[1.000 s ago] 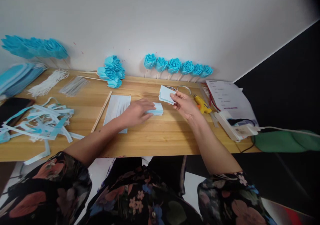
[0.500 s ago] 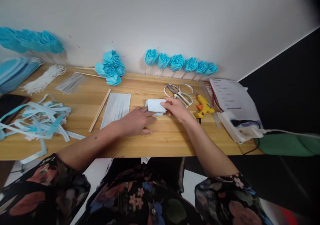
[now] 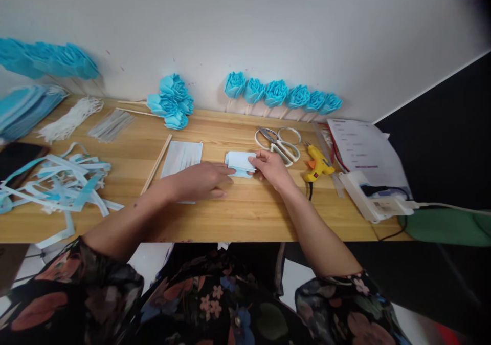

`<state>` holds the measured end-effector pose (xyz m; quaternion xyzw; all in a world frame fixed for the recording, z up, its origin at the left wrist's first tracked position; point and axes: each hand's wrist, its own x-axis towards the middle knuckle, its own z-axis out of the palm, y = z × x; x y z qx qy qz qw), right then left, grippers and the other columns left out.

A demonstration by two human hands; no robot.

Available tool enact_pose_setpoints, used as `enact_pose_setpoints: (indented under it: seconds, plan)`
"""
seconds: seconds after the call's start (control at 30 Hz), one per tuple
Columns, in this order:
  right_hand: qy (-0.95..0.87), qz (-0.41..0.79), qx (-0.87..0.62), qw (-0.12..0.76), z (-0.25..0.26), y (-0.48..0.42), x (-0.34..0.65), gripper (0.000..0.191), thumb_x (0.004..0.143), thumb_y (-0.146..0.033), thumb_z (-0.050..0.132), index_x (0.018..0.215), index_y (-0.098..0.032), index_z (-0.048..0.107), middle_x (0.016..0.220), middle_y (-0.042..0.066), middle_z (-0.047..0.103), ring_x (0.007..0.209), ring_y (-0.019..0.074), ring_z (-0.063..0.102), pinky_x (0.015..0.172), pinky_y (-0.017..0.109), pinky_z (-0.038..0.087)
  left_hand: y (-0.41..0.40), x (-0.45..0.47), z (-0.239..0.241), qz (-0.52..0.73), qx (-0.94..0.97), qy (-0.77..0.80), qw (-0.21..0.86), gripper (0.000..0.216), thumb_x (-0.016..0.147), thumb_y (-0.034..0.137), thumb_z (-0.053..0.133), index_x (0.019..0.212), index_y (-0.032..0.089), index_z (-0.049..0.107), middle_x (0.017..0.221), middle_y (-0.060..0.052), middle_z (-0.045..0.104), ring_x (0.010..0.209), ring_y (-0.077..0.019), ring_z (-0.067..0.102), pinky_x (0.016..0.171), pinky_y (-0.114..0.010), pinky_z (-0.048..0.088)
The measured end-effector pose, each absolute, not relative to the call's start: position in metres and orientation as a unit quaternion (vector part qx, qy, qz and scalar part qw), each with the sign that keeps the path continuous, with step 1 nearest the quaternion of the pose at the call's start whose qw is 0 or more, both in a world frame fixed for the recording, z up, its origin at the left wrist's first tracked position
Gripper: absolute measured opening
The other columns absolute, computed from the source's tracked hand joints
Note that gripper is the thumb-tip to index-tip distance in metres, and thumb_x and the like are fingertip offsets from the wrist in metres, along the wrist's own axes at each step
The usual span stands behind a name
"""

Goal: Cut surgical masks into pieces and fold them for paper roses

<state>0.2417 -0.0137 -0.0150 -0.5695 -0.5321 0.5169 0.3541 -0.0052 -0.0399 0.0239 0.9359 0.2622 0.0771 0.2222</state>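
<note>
A small stack of light blue paper squares (image 3: 240, 161) lies in the middle of the wooden table (image 3: 245, 212). My left hand (image 3: 199, 179) rests flat on the table with its fingers stretched toward the stack's left edge. My right hand (image 3: 271, 167) touches the stack's right edge with its fingertips. A white pleated sheet (image 3: 180, 159) lies partly under my left hand.
Scissors (image 3: 279, 143) and a yellow glue gun (image 3: 317, 163) lie right of the stack. Paper sheets (image 3: 355, 145) and a white power strip (image 3: 372, 201) sit further right. Blue paper roses (image 3: 282, 95) line the wall. Wooden sticks (image 3: 156, 164) and blue-white strips (image 3: 57, 178) lie left.
My right hand brought the squares it held down onto the stack on the table. My left hand slid a little back from the stack and flattened.
</note>
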Motion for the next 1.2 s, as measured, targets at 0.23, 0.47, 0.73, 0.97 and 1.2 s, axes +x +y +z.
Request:
enact_pose_setpoints:
  seconds: [0.23,0.47,0.73,0.97,1.2]
  plan:
    - [-0.546,0.504,-0.568,0.353,-0.014,-0.014,0.239,0.020,0.077,-0.039,0.070,0.077,-0.021,0.061,0.058,-0.001,0.066,0.045,0.0119,0.057,0.033,0.019,0.033,-0.033,-0.002,0.027,0.257,0.863,0.386,0.200,0.030,0.098,0.036,0.052,0.102,0.020,0.077,0.102,-0.008,0.080,0.092,-0.0228,0.074,0.084,-0.032,0.053]
    - [-0.580,0.481,-0.554,0.352,-0.016,-0.016,0.238,0.020,0.080,-0.040,0.067,0.077,-0.021,0.062,0.057,-0.002,0.065,0.048,0.0136,0.059,0.044,0.023,0.040,-0.037,0.019,-0.002,0.221,0.911,0.310,0.161,0.032,0.096,0.026,0.053,0.121,0.018,0.070,0.135,-0.013,0.069,0.124,-0.0256,0.066,0.108,-0.046,0.050]
    - [-0.675,0.279,-0.578,0.365,-0.014,-0.016,0.245,0.008,0.086,-0.028,0.062,0.087,-0.022,0.068,0.078,0.002,0.072,0.066,0.0173,0.063,0.067,0.032,0.051,-0.041,0.024,-0.004,0.151,0.940,0.277,0.134,0.022,0.093,0.022,0.058,0.110,0.017,0.071,0.128,-0.013,0.071,0.123,-0.0269,0.065,0.110,-0.044,0.050]
    - [-0.812,0.214,-0.442,0.315,-0.011,-0.024,0.243,0.021,0.097,-0.022,0.054,0.103,-0.023,0.074,0.100,0.007,0.073,0.093,0.0215,0.067,0.085,0.035,0.051,-0.045,0.025,0.004,0.129,0.942,0.274,0.146,0.015,0.090,0.021,0.062,0.101,0.015,0.072,0.128,-0.015,0.070,0.127,-0.0304,0.062,0.109,-0.046,0.050]
    - [-0.828,0.218,-0.467,0.220,-0.016,-0.026,0.238,0.034,0.091,-0.021,0.064,0.125,-0.018,0.069,0.109,0.011,0.067,0.093,0.0231,0.064,0.085,0.037,0.051,-0.055,0.024,0.008,0.101,0.946,0.280,0.125,0.014,0.091,0.027,0.062,0.098,0.016,0.069,0.113,-0.012,0.073,0.110,-0.0259,0.068,0.102,-0.042,0.052]
